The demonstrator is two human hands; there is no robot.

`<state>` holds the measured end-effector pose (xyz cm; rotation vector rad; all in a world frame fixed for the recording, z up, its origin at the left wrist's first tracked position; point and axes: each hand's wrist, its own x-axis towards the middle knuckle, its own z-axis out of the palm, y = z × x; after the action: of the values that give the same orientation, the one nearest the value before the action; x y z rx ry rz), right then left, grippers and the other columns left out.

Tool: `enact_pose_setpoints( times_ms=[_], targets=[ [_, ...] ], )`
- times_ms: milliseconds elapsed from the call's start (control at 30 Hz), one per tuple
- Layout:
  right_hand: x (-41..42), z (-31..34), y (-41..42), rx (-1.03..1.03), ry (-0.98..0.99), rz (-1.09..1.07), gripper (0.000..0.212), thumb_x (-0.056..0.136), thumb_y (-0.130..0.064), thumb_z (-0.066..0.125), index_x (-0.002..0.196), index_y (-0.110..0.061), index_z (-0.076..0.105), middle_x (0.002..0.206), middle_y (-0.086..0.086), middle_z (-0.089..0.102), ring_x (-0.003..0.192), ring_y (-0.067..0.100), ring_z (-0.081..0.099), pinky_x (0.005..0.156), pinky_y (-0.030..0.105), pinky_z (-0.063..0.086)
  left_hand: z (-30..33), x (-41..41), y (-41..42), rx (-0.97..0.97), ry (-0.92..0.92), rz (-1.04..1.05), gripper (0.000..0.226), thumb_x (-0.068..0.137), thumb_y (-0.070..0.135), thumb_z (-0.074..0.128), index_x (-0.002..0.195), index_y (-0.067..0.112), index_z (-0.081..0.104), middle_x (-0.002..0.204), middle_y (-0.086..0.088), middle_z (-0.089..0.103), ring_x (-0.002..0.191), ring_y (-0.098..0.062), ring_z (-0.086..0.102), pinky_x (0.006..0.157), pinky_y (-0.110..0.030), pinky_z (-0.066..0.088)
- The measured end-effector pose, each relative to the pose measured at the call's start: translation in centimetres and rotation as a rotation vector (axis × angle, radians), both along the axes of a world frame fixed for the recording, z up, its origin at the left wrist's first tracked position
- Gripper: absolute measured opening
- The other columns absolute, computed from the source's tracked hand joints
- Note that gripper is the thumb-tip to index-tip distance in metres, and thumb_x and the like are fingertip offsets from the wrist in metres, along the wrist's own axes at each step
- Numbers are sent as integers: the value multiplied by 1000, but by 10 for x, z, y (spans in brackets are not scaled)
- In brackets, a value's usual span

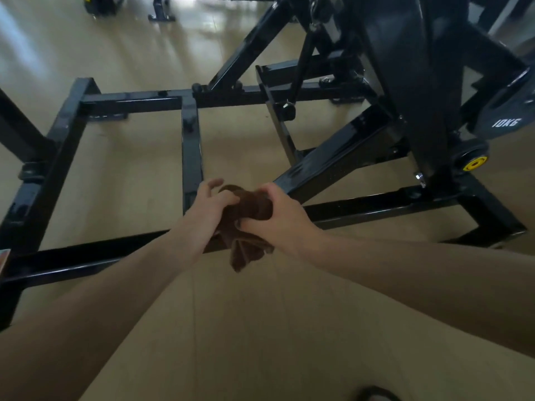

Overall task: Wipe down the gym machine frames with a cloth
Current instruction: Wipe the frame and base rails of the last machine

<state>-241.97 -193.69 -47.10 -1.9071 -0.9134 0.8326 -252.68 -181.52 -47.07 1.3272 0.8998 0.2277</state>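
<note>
Both hands meet on a bunched brown cloth [246, 224], just above the near bar of the black machine frame [86, 256]. The right hand [278, 215] has its fingers curled tightly round the upper wad of it, knuckles up, thumb tucked against the fabric. The left hand [211, 204] pinches the cloth's left side with thumb and nearer fingers, while its outer fingers stand loosely spread and touch nothing. A loose tail of the cloth hangs below the hands, across that near bar and past it toward the tan floor [260, 328]. Both bare forearms reach in from the near side of the frame. Beyond the cloth a centre bar of the frame runs away to a far crossbar, and a slanting beam climbs off to the right of the cloth. Farther right of it sits a dark weight plate [503, 117] marked 10KG, with a yellow-capped roller [473, 162] just below.
</note>
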Motion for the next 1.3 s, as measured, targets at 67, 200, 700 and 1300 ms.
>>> enact_pose_setpoints(
  times_ms=[67, 200, 700, 1300],
  targets=[
    [7, 3, -6, 42, 83, -42, 52, 87, -30, 81, 127, -20, 49, 114, -2, 63, 94, 13, 69, 66, 23, 62, 7, 1, -3, 40, -70, -117, 51, 96, 14, 53, 142, 35, 42, 127, 1, 53, 108, -23, 61, 87, -29, 54],
    [22, 9, -21, 96, 285, 8, 42, 89, -24, 77, 126, -20, 56, 113, 2, 68, 96, 18, 73, 80, 33, 64, 21, 2, -2, 217, -64, -392, 55, 79, 16, 69, 128, 37, 53, 123, -4, 61, 105, -27, 67, 87, -38, 57],
    [90, -17, -77, 357, 318, -516, 44, 94, -5, 60, 133, -26, 55, 124, 0, 66, 113, 18, 67, 107, 45, 52, 78, 58, -19, 866, -116, 145, 33, 92, 29, 73, 111, 17, 49, 98, 4, 64, 94, -8, 65, 85, -25, 57],
    [100, -25, -18, 639, 1139, -467, 45, 106, -45, 40, 136, -21, 63, 131, 9, 70, 126, 28, 62, 112, 45, 43, -35, 62, -94, 1150, 117, -64, 66, 94, 42, 58, 154, 28, 35, 159, 6, 33, 145, -14, 35, 116, -42, 39]
  ],
)
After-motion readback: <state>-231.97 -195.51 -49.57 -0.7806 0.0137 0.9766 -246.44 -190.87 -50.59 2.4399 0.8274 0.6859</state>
